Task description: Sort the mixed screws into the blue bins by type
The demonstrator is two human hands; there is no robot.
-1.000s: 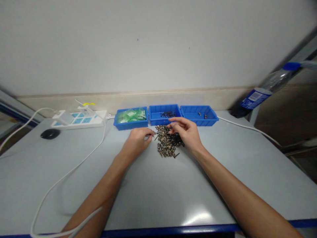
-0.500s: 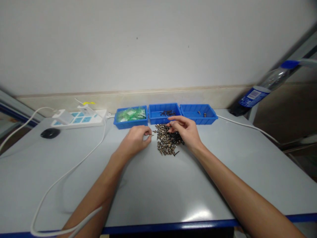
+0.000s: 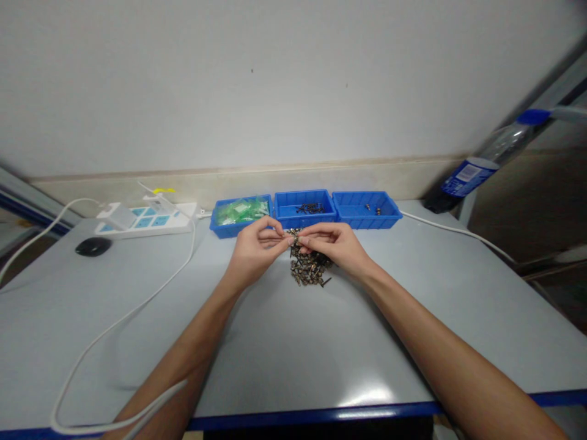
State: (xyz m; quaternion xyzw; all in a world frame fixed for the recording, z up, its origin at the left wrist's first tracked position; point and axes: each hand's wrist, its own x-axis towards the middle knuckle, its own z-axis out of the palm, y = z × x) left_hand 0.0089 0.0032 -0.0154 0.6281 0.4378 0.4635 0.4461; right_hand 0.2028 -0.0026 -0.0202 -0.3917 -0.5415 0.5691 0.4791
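Note:
Over the upper edge of a heap of small screws (image 3: 309,269), my two hands meet almost fingertip to fingertip. My left hand (image 3: 260,249) is closed in a pinch at thumb and fingers, with a tiny screw at its tips. From the other side, my right hand (image 3: 338,245) also pinches; what sits between its fingertips is too small to make out. The heap mixes brassy and dark screws, and my right hand covers part of it. Just behind stands a blue bin (image 3: 280,219) with dark screws (image 3: 310,208) inside.
A right-hand blue bin (image 3: 389,220) holds a few brassy pieces. The left blue bin (image 3: 224,231) contains green plastic packets (image 3: 243,211). Left are a power strip (image 3: 178,227), a black mouse (image 3: 93,246) and a white cable (image 3: 132,315). A bottle (image 3: 470,174) leans at right.
My left hand has moved right and slightly up with the screw. My right hand has shifted left and closed its fingertips beside it, above the heap.

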